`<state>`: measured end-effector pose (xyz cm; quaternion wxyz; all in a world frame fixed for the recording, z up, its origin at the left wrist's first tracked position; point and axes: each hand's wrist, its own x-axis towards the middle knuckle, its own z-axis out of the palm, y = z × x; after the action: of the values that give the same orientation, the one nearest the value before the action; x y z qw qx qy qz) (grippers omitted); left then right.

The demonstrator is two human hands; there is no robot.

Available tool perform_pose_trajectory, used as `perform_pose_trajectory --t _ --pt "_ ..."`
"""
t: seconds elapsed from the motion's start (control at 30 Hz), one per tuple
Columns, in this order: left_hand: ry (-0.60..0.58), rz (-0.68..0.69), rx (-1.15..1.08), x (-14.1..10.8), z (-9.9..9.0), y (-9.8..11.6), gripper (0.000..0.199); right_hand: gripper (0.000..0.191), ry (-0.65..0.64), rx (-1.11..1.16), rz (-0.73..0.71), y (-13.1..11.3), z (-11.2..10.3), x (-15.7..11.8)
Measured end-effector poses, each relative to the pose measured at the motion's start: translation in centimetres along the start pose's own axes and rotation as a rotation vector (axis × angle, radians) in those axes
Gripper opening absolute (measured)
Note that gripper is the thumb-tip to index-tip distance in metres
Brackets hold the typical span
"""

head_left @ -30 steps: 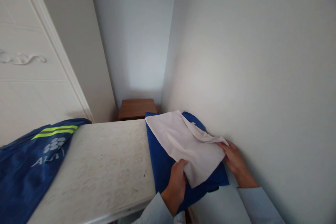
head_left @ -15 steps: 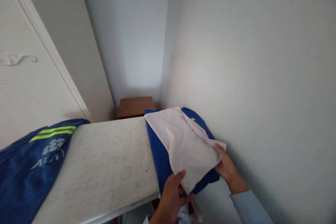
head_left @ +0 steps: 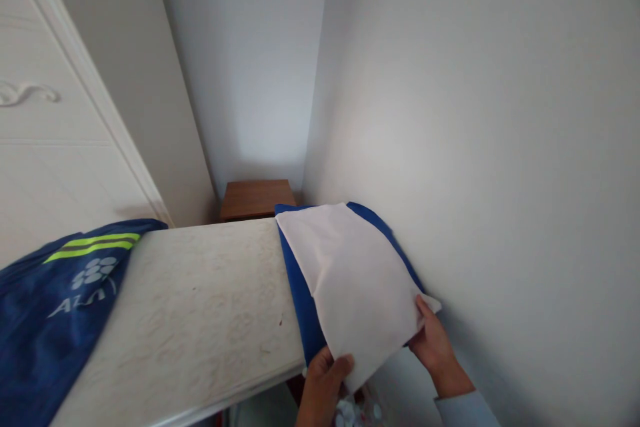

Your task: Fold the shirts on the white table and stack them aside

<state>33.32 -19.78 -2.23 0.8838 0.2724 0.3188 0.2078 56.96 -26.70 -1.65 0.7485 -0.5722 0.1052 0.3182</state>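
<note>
A pale pinkish-white cloth [head_left: 363, 280] lies spread over a blue cloth [head_left: 299, 280] at the right end of the white table, against the wall. My left hand [head_left: 325, 380] pinches the pale cloth at its near left edge, thumb on top. At its near right corner, my right hand [head_left: 434, 340] grips the same cloth between thumb and fingers. The pale cloth looks mostly smooth, with a soft crease on its left part. The blue cloth shows along the left side and the far right edge.
A dark blue garment [head_left: 75, 307] with yellow-green stripes lies on the left of the table [head_left: 200, 300]. Behind stands a brown wooden piece of furniture [head_left: 257, 197]. A white cabinet [head_left: 60, 167] is at the left, a grey wall [head_left: 475, 113] at the right.
The pale cloth has been drawn nearer and its folded right edge is opened out flatter. My left hand now pinches its edge; both hands have moved slightly toward me.
</note>
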Motion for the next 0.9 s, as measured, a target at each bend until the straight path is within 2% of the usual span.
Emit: perform_pose_trajectory --t 0.13,0.27,0.37,0.43,0.5,0.6,0.7,0.8,0.9 --pt "0.023 0.045 -0.036 -0.1 -1.1 -0.1 0.06 0.022 0.03 0.052 0.067 -0.2 0.5 -1.3" --pt "0.057 0.078 -0.122 -0.4 0.1 0.4 0.061 0.023 0.012 0.021 0.11 -1.7 1.1 -1.8" --pt "0.057 0.08 -0.146 -0.4 1.4 0.5 0.069 0.029 0.033 0.023 0.017 -2.5 1.2 -2.1" --pt "0.059 0.096 -0.092 -0.4 1.5 0.4 0.068 0.038 0.055 0.009 -0.06 -2.5 0.9 -2.4" --pt "0.091 0.13 -0.029 -0.3 0.8 0.4 0.067 0.048 0.07 -0.029 -0.086 -1.8 0.3 -2.8" --pt "0.147 0.174 0.051 -0.5 -1.3 0.6 0.068 0.063 0.048 -0.088 -0.047 0.3 -0.8 -3.4" --pt "0.137 0.122 0.157 -1.0 -3.6 0.8 0.073 0.075 0.007 -0.101 -0.027 2.1 -1.6 -3.9" --pt "0.133 0.034 0.273 -2.1 -4.7 1.4 0.08 0.079 -0.026 -0.086 -0.024 2.2 -2.0 -4.2" --pt "0.102 0.01 0.484 -3.6 -4.5 4.0 0.076 0.08 -0.038 -0.095 -0.006 1.1 -2.1 -4.0"
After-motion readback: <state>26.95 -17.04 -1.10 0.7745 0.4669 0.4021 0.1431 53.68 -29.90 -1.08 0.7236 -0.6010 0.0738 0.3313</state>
